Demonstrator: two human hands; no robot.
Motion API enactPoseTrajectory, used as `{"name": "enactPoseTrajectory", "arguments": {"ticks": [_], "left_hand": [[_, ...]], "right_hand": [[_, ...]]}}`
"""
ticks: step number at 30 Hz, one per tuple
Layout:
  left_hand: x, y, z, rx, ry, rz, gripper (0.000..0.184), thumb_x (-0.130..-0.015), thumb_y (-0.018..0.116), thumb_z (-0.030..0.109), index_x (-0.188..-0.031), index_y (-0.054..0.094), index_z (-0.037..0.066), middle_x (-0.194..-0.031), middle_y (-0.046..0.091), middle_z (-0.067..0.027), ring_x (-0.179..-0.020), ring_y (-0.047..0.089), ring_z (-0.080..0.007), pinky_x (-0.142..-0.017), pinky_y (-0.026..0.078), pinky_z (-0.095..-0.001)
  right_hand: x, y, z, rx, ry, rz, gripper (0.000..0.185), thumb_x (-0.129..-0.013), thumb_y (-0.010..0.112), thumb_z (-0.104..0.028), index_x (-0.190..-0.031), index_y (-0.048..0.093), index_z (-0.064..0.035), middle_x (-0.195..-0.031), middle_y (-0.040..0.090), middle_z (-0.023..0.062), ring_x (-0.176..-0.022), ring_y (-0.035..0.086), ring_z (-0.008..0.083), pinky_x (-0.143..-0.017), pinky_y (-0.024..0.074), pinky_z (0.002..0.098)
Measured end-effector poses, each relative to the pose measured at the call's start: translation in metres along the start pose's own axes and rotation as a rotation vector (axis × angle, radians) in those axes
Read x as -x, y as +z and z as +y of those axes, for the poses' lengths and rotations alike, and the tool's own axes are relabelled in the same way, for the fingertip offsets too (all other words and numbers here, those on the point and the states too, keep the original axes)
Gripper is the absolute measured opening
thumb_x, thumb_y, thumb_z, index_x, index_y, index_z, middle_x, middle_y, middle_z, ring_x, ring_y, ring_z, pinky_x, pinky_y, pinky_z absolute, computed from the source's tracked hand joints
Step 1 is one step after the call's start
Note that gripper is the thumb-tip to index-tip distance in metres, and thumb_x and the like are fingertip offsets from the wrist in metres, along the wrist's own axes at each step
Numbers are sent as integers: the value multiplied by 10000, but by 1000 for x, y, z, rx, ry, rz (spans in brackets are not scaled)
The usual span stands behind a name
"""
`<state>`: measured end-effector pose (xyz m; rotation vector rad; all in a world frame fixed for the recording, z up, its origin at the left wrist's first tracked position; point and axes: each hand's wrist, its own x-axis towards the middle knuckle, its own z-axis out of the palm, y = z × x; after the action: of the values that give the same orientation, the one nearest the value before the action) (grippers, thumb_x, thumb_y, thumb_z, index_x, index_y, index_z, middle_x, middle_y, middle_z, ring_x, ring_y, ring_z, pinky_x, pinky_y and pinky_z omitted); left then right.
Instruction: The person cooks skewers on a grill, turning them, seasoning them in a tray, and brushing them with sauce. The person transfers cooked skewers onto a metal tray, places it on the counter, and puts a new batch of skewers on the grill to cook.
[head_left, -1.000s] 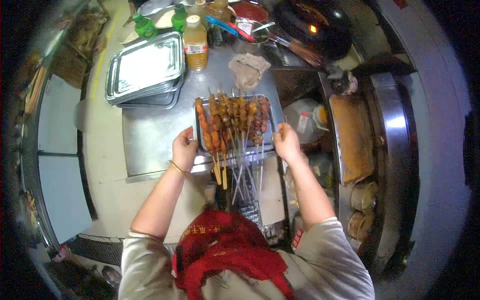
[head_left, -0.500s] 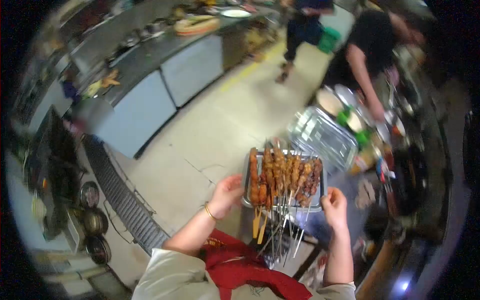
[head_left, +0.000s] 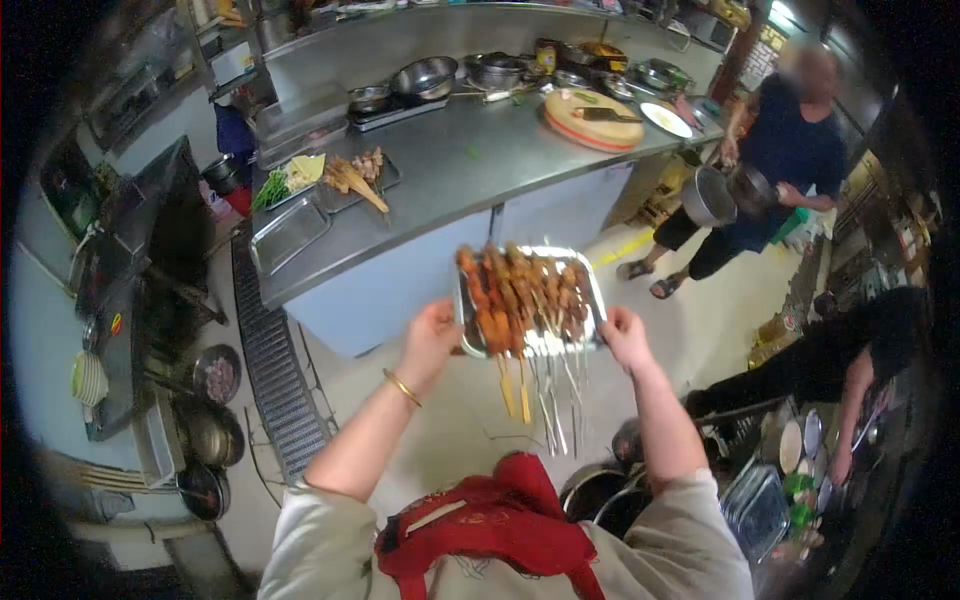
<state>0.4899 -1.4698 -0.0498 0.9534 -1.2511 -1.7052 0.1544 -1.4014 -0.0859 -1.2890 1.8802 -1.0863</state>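
Note:
A metal tray hangs in the air in front of my body, gripped at its two short sides. My left hand is closed on the tray's left edge, below a gold bangle at the wrist. On the opposite edge, my right hand is closed in the same way. Browned meat skewers lie side by side on the tray, with their metal sticks and two flat wooden ones sticking out over the near edge towards me.
Ahead runs a steel counter with an empty tray, raw skewers and a round chopping board. One person stands right holding pans; another person's arm reaches in lower right. A floor grate lies left.
My view has turned left, from the worktop with stacked trays to the long counter. The tray of skewers has left its place over that worktop and moved along in both hands.

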Motion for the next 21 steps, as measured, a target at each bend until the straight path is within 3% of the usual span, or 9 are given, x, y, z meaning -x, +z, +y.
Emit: {"name": "enactPoseTrajectory", "arguments": {"ticks": [4, 8, 9, 11, 16, 20, 21], "left_hand": [[-129, -50, 11, 75, -83, 107, 386, -793, 476, -21, -1171, 490, 52, -936, 545, -10, -797, 562, -120, -596, 498, -263], [-255, -80, 5, 48, -125, 271, 344, -787, 442, 16, -1095, 554, 118, -880, 519, 58, -780, 503, -64, -636, 472, -277], [-291, -94, -7, 44, -161, 337, 378, -777, 451, 29, -1134, 540, 117, -892, 525, 44, -803, 505, -74, -643, 481, -288], [-352, -110, -26, 49, -194, 397, 396, -768, 458, 29, -1148, 532, 113, -904, 532, 35, -830, 507, -84, -648, 485, -289], [-440, -137, -61, 83, -242, 533, 442, -780, 448, 30, -1211, 489, 119, -959, 546, 21, -852, 528, -110, -643, 490, -287], [-481, -154, -63, 90, -251, 460, 430, -798, 447, 10, -1224, 467, 67, -1051, 558, -16, -872, 540, -116, -730, 479, -303], [-485, -150, -49, 179, -241, 528, 434, -801, 474, 0, -1232, 450, 39, -1102, 551, -42, -907, 541, -139, -788, 457, -293]], "right_hand": [[-179, 44, -27, 43, -119, -90, 104, -747, 551, -92, -747, 524, 8, -658, 539, 67, -617, 483, 119, -572, 417, 280], [-362, 103, -2, 156, -170, -140, 121, -736, 578, -83, -797, 521, 5, -674, 554, 113, -609, 516, 186, -576, 429, 306], [-405, 120, 8, 190, -300, -102, 135, -749, 578, -97, -840, 537, -6, -699, 574, 143, -637, 560, 243, -604, 446, 333], [-479, 147, 25, 263, -318, -149, 165, -757, 580, -111, -897, 556, -28, -765, 606, 167, -721, 599, 287, -672, 462, 358], [-567, 185, -4, 492, -266, -216, 171, -724, 599, -120, -894, 575, -113, -841, 645, 79, -812, 612, 272, -721, 462, 367], [-623, 207, 1, 564, -214, -260, 203, -729, 619, -154, -929, 595, -135, -884, 642, 99, -855, 605, 277, -756, 457, 374], [-644, 211, 14, 528, -255, -278, 222, -747, 587, -133, -968, 592, -118, -877, 636, 108, -819, 604, 267, -737, 462, 359]]}}
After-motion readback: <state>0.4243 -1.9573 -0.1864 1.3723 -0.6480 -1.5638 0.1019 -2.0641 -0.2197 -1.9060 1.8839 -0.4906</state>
